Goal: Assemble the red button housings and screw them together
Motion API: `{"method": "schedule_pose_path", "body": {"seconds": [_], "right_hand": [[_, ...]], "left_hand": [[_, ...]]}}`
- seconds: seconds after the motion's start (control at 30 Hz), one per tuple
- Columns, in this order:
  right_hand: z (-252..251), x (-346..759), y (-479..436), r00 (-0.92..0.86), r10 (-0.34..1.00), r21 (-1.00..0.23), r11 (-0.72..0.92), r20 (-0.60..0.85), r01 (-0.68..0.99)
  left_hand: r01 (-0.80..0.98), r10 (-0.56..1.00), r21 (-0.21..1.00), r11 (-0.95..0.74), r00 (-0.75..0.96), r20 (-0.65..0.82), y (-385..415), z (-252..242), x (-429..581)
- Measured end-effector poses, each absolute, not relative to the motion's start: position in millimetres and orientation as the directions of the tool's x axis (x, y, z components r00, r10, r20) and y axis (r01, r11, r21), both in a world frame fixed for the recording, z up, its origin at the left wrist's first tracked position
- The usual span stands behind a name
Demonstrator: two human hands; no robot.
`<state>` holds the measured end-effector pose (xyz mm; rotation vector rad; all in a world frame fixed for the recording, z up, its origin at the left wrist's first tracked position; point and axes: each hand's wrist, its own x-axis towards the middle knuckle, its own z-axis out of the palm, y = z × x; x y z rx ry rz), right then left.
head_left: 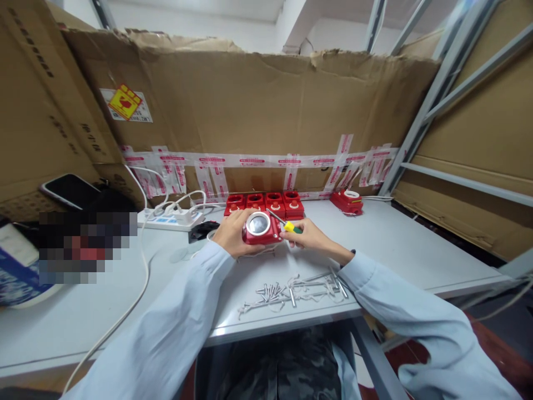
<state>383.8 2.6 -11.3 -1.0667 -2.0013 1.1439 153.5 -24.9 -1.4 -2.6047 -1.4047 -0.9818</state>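
Observation:
My left hand (232, 234) grips the left side of a red device (266, 238) with a round, white-rimmed glass window. A screwdriver (291, 227) with a yellow and green handle is held in my right hand (308, 235). Its metal shaft points up and left, past the device's upper right edge. My right fingertips are close to the device's lower right corner; I cannot tell whether they touch it. Just behind stand several red housings (273, 205) in a row, with round openings. Nearer me on the table lie loose screws (270, 291) and thin metal rods with white strings (318, 284).
A white power strip (170, 219) with plugs and cables sits left on the grey table (400, 244). Another red device (347, 202) stands at the back right. A phone (70, 191) lies far left. Cardboard (258, 105) walls the back; a metal frame (433, 111) rises right.

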Motion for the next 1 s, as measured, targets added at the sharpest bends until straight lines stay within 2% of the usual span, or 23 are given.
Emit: {"method": "schedule_pose_path", "body": {"seconds": [0.23, 0.4, 0.57, 0.67, 0.77, 0.9, 1.0], "right_hand": [[-11.4, 379.2, 2.4, -0.444, 0.886, -0.881, 0.310, 0.133, 0.356], [-11.9, 379.3, 2.7, -0.392, 0.903, -0.870, 0.330, 0.178, 0.365], [-13.8, 378.4, 3.0, -0.467, 0.854, -0.821, 0.428, 0.230, 0.378], [-19.6, 373.0, 3.9, -0.564, 0.792, -0.743, 0.519, 0.232, 0.423], [-26.7, 365.5, 3.7, -0.616, 0.759, -0.613, 0.594, 0.212, 0.522], [-30.1, 357.8, 1.1, -0.611, 0.776, -0.452, 0.606, 0.156, 0.655], [-27.5, 356.0, -0.8, -0.628, 0.767, -0.383, 0.624, 0.133, 0.681]], "left_hand": [[0.792, 0.757, 0.236, -0.563, 0.380, 0.532, -24.0, -2.3, 154.8], [0.806, 0.791, 0.257, -0.533, 0.367, 0.489, -24.3, 0.3, 151.3], [0.875, 0.855, 0.260, -0.408, 0.265, 0.446, -23.4, 8.4, 140.0], [0.930, 0.868, 0.253, -0.268, 0.119, 0.482, -21.0, 12.5, 130.2], [0.957, 0.873, 0.240, -0.160, 0.024, 0.487, -18.1, 13.8, 121.4], [0.959, 0.879, 0.254, -0.122, -0.015, 0.477, -16.9, 14.6, 116.7], [0.960, 0.881, 0.255, -0.117, -0.018, 0.473, -17.8, 15.8, 118.1]]}}
